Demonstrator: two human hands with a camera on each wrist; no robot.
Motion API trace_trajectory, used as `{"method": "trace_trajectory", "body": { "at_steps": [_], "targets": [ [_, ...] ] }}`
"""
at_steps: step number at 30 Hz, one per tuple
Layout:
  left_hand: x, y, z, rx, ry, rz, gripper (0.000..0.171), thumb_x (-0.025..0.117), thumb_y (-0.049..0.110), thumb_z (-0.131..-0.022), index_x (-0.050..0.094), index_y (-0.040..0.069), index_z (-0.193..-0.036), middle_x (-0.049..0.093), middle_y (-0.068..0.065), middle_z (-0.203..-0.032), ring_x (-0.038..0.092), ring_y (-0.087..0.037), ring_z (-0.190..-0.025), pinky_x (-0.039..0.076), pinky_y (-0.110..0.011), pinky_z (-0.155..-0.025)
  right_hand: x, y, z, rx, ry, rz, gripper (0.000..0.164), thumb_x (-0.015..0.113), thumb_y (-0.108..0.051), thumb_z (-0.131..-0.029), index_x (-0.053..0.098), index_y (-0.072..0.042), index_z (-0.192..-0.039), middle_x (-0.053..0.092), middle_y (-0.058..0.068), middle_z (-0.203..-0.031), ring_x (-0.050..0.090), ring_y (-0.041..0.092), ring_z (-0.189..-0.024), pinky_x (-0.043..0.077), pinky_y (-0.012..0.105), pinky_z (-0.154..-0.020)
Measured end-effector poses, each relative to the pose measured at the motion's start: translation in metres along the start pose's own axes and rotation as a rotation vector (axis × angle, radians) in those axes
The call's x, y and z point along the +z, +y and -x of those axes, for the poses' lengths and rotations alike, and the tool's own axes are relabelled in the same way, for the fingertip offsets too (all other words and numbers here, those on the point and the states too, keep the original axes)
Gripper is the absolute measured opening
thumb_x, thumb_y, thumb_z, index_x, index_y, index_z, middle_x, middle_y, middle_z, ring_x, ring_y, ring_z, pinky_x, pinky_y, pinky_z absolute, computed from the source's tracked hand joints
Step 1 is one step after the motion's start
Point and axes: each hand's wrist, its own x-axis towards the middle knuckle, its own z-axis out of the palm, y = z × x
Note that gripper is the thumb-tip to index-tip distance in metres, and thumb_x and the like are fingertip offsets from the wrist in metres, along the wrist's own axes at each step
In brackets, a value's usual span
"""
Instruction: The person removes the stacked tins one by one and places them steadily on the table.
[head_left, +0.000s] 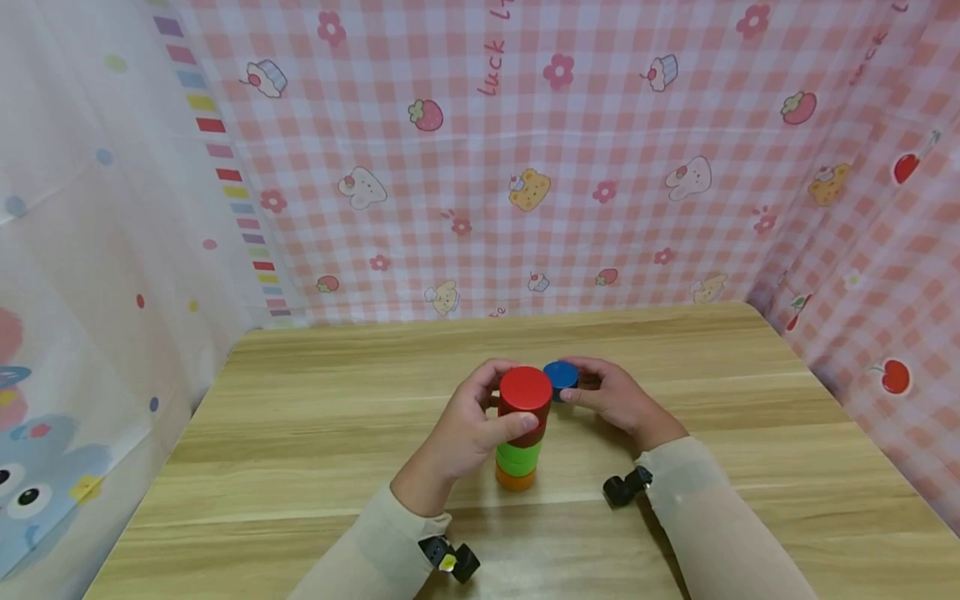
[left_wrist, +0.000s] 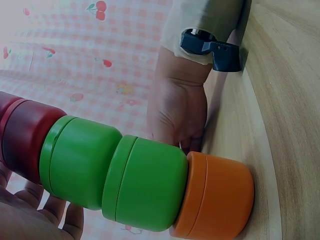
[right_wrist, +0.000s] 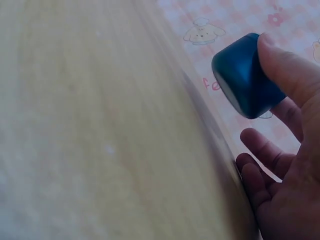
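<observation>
A tower of small round lidded jars stands upright on the table, with an orange jar (left_wrist: pixel 215 195) at the bottom. Two green jars (left_wrist: pixel 147 182) come above it, and red jars (head_left: pixel 526 388) form the top. My left hand (head_left: pixel 472 425) grips the red upper part, its thumb across the near side and the other fingers round the far side. Just right of the tower, my right hand (head_left: pixel 618 400) pinches a blue jar (right_wrist: pixel 245 75) between thumb and fingers. In the right wrist view the blue jar hangs above the tabletop.
The wood-grain table (head_left: pixel 315 467) ends at a pink checked cloth (head_left: pixel 465 250) behind. Cloth also hangs along the left and right sides. Each sleeve carries a small black camera mount (head_left: pixel 628 486) at the wrist.
</observation>
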Motion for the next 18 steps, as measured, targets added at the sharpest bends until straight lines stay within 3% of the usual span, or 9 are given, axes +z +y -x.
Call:
{"method": "trace_trajectory", "body": {
  "at_steps": [5,12,18],
  "targets": [
    [0.0001,0.0009,-0.0002,0.002,-0.001,0.004,0.050,0.077,0.017,-0.095,0.055,0.007,-0.139,0.061,-0.014,-0.135,0.053,-0.027,-0.118,0.052,-0.046,-0.092,0.0031,0.0003,-0.0033,-0.006,-0.006,0.051,0.061,0.077,-0.026,-0.098,0.055,-0.004,-0.151,0.065,0.020,-0.137,0.065,0.033,-0.121,0.056,0.043,-0.100],
    [0.0001,0.0008,-0.0007,0.010,-0.003,0.001,0.051,0.078,0.019,-0.095,0.055,0.007,-0.138,0.061,-0.014,-0.134,0.054,-0.027,-0.118,0.052,-0.047,-0.092,0.0059,-0.0032,-0.0043,-0.010,0.003,0.122,0.057,0.080,-0.025,-0.095,0.062,-0.005,-0.145,0.062,0.018,-0.141,0.059,0.033,-0.125,0.049,0.051,-0.108],
    [-0.0004,-0.0005,-0.0010,0.010,-0.003,-0.011,0.052,0.077,0.017,-0.094,0.054,0.007,-0.139,0.061,-0.014,-0.135,0.054,-0.026,-0.121,0.051,-0.046,-0.094,0.0065,-0.0031,-0.0044,0.041,0.021,0.131,0.054,0.083,-0.026,-0.093,0.065,-0.005,-0.140,0.056,0.018,-0.142,0.052,0.034,-0.127,0.045,0.052,-0.109]
  ]
}}
